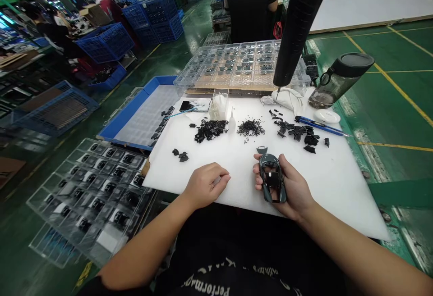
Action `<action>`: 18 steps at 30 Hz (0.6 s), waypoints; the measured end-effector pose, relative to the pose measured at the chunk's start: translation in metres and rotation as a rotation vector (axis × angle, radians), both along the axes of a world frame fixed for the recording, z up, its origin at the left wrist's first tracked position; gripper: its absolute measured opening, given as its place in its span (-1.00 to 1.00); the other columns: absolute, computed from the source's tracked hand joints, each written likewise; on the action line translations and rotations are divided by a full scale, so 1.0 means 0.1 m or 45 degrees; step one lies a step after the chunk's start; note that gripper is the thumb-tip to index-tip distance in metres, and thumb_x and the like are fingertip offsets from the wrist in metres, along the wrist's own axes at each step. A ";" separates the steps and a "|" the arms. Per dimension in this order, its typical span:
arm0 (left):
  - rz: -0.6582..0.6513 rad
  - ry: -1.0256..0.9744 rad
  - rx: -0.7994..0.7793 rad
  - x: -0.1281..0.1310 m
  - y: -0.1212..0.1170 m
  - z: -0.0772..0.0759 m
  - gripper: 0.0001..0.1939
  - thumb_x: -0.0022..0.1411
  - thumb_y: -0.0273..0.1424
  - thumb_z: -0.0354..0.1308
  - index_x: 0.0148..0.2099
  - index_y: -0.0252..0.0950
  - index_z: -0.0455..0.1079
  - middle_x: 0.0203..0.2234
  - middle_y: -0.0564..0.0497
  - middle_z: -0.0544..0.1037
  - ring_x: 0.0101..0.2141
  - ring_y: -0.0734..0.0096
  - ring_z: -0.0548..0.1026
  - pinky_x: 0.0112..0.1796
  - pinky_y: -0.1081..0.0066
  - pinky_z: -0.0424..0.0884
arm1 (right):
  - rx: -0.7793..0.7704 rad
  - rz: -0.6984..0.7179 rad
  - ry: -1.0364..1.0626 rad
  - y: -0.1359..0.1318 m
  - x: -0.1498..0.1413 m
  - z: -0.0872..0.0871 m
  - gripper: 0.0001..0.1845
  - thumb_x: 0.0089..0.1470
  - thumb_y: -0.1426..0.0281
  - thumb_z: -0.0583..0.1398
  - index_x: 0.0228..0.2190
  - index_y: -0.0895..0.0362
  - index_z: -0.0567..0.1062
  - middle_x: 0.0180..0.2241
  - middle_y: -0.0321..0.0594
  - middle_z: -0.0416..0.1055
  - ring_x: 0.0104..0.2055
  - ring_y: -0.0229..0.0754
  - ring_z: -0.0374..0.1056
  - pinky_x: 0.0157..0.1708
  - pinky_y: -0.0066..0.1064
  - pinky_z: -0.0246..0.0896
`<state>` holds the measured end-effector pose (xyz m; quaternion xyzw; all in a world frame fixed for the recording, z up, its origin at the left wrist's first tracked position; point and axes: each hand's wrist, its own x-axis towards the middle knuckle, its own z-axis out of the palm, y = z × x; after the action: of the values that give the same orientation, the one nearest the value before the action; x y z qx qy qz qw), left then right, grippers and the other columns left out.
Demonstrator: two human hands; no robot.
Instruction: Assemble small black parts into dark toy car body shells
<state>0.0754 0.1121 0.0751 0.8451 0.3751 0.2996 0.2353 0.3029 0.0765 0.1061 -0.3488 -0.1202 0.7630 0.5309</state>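
My right hand (292, 188) grips a dark grey model car body (272, 179), which stands on its tail with an open black underside facing up. A small grey piece (261, 150) sits just beyond the car's far end. My left hand (204, 185) lies curled on the white foam board (324, 183), with a tiny grey sliver at its fingertips, too small to identify. Nearest to it are a few black plastic parts (180, 154). Farther ahead lie heaps of black parts (209, 130) and black granules (250, 128).
A blue utility knife (320, 125) and black pieces (297, 131) lie at the board's right. Beyond stand a clear box (219, 107), a white cloth (289, 97) and a bottle (340, 77). A hanging black power tool (299, 28) hangs overhead. Clear trays (240, 64) flank a blue tray (135, 111).
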 end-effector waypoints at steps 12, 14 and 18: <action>-0.014 0.001 -0.018 0.00 -0.01 0.01 -0.84 0.32 -0.38 0.06 -0.23 -0.29 0.44 -0.44 -0.01 0.52 -0.41 0.43 0.45 -0.37 0.41 0.35 | -0.012 0.001 -0.017 0.00 -0.01 0.02 -0.48 0.35 0.16 -0.12 -0.10 0.22 0.49 -0.36 -0.09 0.41 -0.44 -0.17 0.32 -0.40 -0.35 0.41; -0.038 -0.013 -0.021 -0.01 -0.01 0.01 -0.85 0.32 -0.39 0.06 -0.22 -0.29 0.44 -0.44 -0.01 0.52 -0.41 0.43 0.44 -0.37 0.40 0.36 | -0.016 -0.002 -0.017 0.00 -0.02 0.04 -0.49 0.35 0.17 -0.12 -0.11 0.22 0.49 -0.35 -0.09 0.42 -0.43 -0.17 0.33 -0.39 -0.35 0.41; -0.026 -0.037 -0.007 -0.09 0.01 0.04 -0.87 0.31 -0.41 0.07 -0.18 -0.28 0.44 -0.41 -0.02 0.53 -0.39 0.42 0.46 -0.35 0.40 0.38 | -0.054 -0.011 -0.014 0.01 -0.05 0.11 -0.49 0.35 0.18 -0.11 -0.14 0.21 0.51 -0.37 -0.09 0.42 -0.46 -0.17 0.32 -0.41 -0.35 0.42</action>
<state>0.0666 0.1127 0.0791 0.8438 0.3637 0.3085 0.2462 0.2975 0.0777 0.1171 -0.3647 -0.1053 0.7610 0.5261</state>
